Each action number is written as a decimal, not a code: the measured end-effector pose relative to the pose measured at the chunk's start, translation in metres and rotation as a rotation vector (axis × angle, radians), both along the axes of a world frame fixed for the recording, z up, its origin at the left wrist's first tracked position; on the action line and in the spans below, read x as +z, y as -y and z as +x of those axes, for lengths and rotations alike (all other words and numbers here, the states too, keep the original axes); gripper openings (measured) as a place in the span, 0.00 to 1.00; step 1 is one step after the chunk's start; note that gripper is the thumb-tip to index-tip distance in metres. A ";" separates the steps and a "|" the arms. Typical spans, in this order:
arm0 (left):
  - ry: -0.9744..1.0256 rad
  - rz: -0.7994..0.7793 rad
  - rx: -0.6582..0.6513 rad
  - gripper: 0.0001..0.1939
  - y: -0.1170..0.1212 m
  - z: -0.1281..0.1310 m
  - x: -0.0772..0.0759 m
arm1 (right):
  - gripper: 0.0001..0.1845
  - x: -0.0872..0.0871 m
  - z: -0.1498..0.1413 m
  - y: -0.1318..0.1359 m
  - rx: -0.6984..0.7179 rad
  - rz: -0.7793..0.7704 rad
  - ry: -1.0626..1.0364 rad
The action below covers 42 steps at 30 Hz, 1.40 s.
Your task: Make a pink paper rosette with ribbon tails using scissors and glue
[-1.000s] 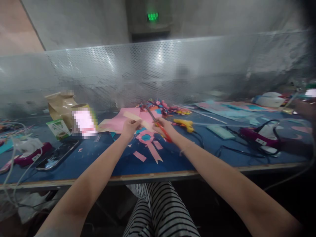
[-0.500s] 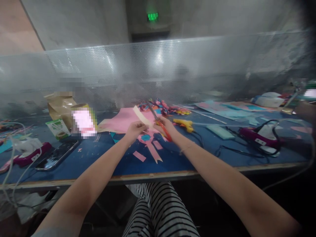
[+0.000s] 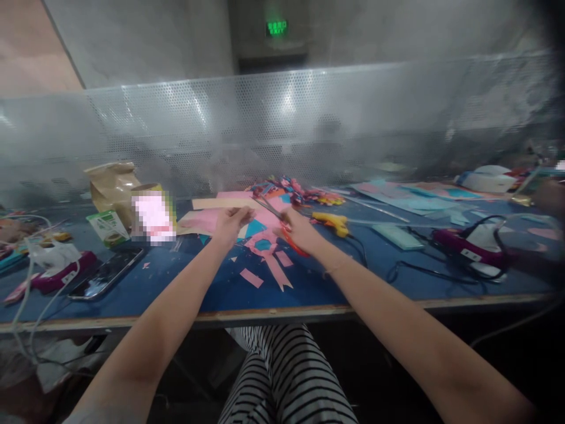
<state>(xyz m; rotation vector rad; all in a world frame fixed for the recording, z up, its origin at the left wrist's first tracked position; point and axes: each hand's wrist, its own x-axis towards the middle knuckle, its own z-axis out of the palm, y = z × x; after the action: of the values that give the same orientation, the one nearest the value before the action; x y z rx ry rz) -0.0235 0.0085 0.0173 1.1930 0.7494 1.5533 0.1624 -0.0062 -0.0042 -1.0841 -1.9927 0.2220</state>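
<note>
My left hand (image 3: pixel 232 225) is closed, its fingertips pinching the end region of a pale cream paper strip (image 3: pixel 212 204) that stretches out to the left above the pink paper. Scissors (image 3: pixel 293 240) with red handles are gripped in my right hand (image 3: pixel 301 228); their blades point up and left, close to my left fingertips and the strip. Whether the blades touch the strip I cannot tell. Below and between the hands lies a pink paper rosette (image 3: pixel 252 245) with a blue centre and a notched pink tail (image 3: pixel 279 274). Pink paper sheets (image 3: pixel 198 221) lie behind my left hand.
A yellow glue gun (image 3: pixel 332 222) lies right of the scissors. Two small pink pieces (image 3: pixel 251 278) rest near the table edge (image 3: pixel 273 311). A phone (image 3: pixel 106 274) and purple power strip (image 3: pixel 66 272) are left; another purple power strip (image 3: pixel 463 247) with black cables is right.
The cream strip has swung from pointing up and away to lying nearly level toward the left. My left hand has moved slightly left, away from the rosette; the right still holds the scissors.
</note>
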 end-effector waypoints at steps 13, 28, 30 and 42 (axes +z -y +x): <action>-0.028 0.032 -0.051 0.08 -0.005 0.005 -0.007 | 0.20 -0.002 -0.003 0.000 0.010 -0.025 0.126; -0.058 -0.031 -0.036 0.04 -0.001 0.007 -0.004 | 0.21 0.000 -0.003 0.002 -0.008 -0.032 0.157; -0.050 -0.041 -0.033 0.03 -0.001 0.008 -0.004 | 0.20 0.000 -0.003 0.002 0.000 -0.034 0.156; 0.006 -0.105 -0.036 0.04 0.001 0.009 -0.001 | 0.18 0.000 -0.004 0.003 -0.028 -0.021 0.170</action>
<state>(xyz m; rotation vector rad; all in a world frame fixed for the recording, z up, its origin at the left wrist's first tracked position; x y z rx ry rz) -0.0143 0.0079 0.0162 1.1183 0.7911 1.4694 0.1586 -0.0092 -0.0039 -1.1765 -2.1279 0.1403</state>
